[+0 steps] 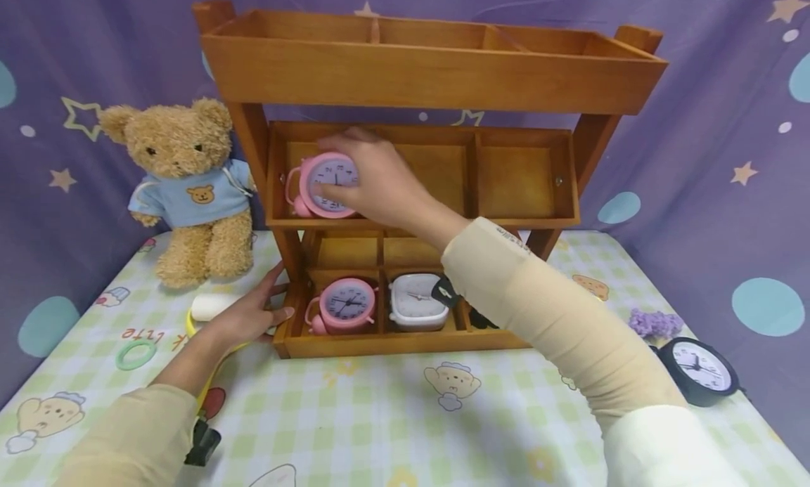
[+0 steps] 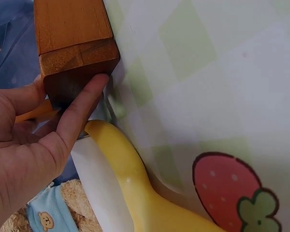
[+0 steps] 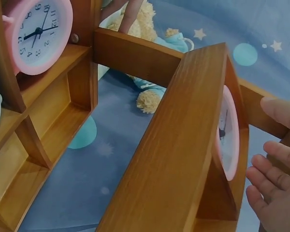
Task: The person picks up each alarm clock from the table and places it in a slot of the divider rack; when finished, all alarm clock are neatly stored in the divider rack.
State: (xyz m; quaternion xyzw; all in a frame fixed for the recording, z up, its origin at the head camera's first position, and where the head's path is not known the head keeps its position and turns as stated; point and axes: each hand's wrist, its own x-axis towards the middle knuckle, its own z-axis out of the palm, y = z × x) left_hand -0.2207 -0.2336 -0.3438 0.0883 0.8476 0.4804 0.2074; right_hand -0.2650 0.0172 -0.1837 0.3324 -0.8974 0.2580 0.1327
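A pink alarm clock (image 1: 329,185) stands in the left compartment of the wooden rack's middle tier (image 1: 436,223), its bells toward the left. My right hand (image 1: 380,181) is in front of it, thumb across the dial in the head view. From the right wrist, that hand (image 3: 280,179) shows loosely spread fingers, apart from the clock (image 3: 228,133). My left hand (image 1: 249,315) touches the rack's lower left end; in the left wrist view a straight finger (image 2: 84,104) lies against the wooden corner (image 2: 79,58). Below are another pink clock (image 1: 346,306) and a white clock (image 1: 418,304).
A teddy bear (image 1: 190,192) sits left of the rack. By my left arm are a white roll (image 1: 211,306), a yellow strap (image 1: 211,381) and a green ring (image 1: 136,354). A black clock (image 1: 699,371) and purple flowers (image 1: 654,322) lie to the right.
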